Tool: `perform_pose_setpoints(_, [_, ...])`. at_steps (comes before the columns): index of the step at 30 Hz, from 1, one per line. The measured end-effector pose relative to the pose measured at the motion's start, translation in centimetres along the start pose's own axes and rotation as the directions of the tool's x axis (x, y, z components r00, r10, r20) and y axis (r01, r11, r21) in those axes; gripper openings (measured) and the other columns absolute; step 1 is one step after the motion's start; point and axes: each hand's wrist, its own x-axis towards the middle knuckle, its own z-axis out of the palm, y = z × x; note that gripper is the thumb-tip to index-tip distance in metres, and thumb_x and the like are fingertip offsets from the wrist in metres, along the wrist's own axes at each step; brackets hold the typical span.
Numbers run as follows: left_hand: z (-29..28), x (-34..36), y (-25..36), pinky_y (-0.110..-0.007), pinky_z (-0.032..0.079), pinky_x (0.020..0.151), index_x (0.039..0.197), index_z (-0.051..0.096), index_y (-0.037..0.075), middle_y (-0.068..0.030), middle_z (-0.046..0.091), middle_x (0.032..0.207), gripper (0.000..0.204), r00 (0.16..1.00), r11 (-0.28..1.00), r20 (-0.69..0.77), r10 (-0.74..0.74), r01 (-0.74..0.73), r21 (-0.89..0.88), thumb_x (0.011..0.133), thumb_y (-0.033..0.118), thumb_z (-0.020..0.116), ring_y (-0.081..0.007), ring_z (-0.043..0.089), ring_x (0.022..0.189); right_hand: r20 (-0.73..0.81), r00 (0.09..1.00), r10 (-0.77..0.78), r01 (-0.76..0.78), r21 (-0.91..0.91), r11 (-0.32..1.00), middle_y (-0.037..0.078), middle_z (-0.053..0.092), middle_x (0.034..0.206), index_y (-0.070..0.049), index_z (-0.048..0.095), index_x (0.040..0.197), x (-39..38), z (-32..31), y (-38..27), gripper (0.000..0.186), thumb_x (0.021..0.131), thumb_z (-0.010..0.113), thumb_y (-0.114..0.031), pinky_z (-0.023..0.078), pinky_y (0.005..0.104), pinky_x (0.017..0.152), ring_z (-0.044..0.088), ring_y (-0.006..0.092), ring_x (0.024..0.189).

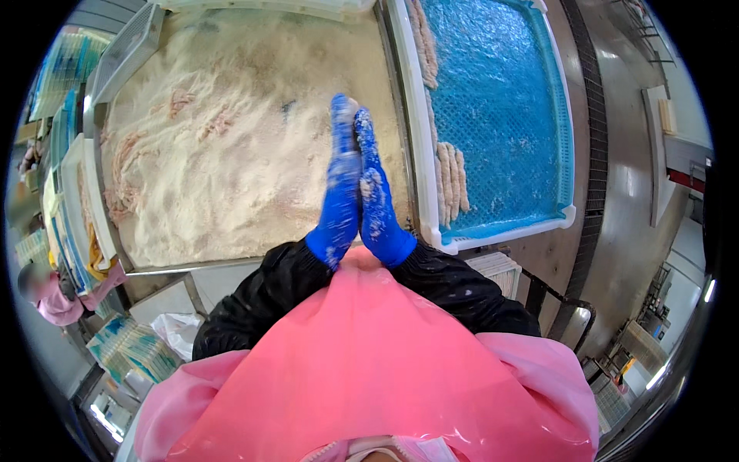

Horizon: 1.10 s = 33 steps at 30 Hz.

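My left hand (339,189) and my right hand (375,185), both in blue gloves dusted with white powder, are pressed palm to palm with fingers stretched away from me. Between their fingertips shows the pale end of a powder-coated meat strip (352,103); the rest of it is hidden by the gloves. The left glove is a little blurred. Below the hands lies a wide metal tray of off-white powder (254,177). Raw pinkish meat strips (125,173) lie partly buried at its left side, with more pink pieces (219,123) farther in.
To the right stands a white crate with a blue mesh-patterned bottom (500,115); coated strips (452,181) lie in rows along its left side. A white perforated basket (131,50) leans at the tray's far left corner. Stacked crates (131,346) and another person in pink (60,300) are at left.
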Motion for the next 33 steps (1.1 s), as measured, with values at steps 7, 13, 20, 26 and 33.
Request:
perform_pose_setpoints(7, [3.7,-0.9,-6.2,-0.031,0.014,0.117,0.150,0.019,0.001,-0.0132,0.020,0.156,0.056,0.974,0.850,0.181,-0.139,0.024,0.526,0.100,0.011,0.043,-0.0224,0.018,0.144,-0.170,0.935,0.310,-0.051,0.803,0.594,0.020,0.026,0.153,0.000,0.022,0.148,-1.3,-10.3,-5.3,0.064,0.103,0.020,-0.045,0.015,0.0366,0.118,0.026,0.0279,0.142])
perform_pose_setpoints(13, [1.2,-0.7,-6.3,-0.034,0.013,0.117,0.151,0.019,0.002,-0.0128,0.019,0.157,0.058,0.998,0.838,0.013,-0.066,0.048,0.543,0.100,0.013,0.044,-0.0229,0.016,0.145,-0.067,0.990,0.128,-0.092,0.385,0.918,0.022,0.022,0.154,-0.002,0.022,0.149,-0.1,-18.9,-4.5,0.070,0.101,0.019,-0.053,0.010,0.0421,0.119,0.020,0.0316,0.144])
perform_pose_setpoints(20, [-4.1,-3.3,-6.6,-0.036,0.013,0.117,0.150,0.022,0.002,-0.0131,0.022,0.156,0.065,0.988,0.751,-0.135,-0.077,0.146,0.644,0.094,0.011,0.052,-0.0247,0.017,0.145,0.012,0.992,0.125,-0.121,0.367,0.922,0.022,0.027,0.152,0.001,0.022,0.148,1.1,-21.0,-4.4,0.066,0.103,0.021,-0.047,0.014,0.0394,0.118,0.025,0.0296,0.142])
perform_pose_setpoints(26, [-8.3,-5.6,-8.0,-0.039,0.011,0.117,0.150,0.023,0.004,-0.0138,0.023,0.156,0.071,0.995,0.457,-0.029,-0.097,0.071,0.887,0.089,0.012,0.058,-0.0285,0.014,0.146,0.003,0.946,0.323,-0.317,0.206,0.926,0.007,0.022,0.157,-0.003,0.013,0.152,-4.1,-23.1,0.9,0.051,0.105,0.020,-0.023,0.013,0.0337,0.119,0.019,0.0203,0.145])
perform_pose_setpoints(33, [-8.3,-5.9,-6.8,-0.059,-0.001,0.113,0.148,0.035,0.025,-0.0065,0.027,0.156,0.075,0.911,-0.227,0.145,-0.385,-0.246,0.942,0.081,0.047,0.063,-0.0320,0.012,0.147,0.124,0.926,0.356,-0.329,0.729,0.601,0.012,0.026,0.154,-0.002,0.018,0.149,-3.7,-22.2,-0.2,0.051,0.104,0.027,-0.022,0.018,0.0376,0.117,0.025,0.0251,0.141])
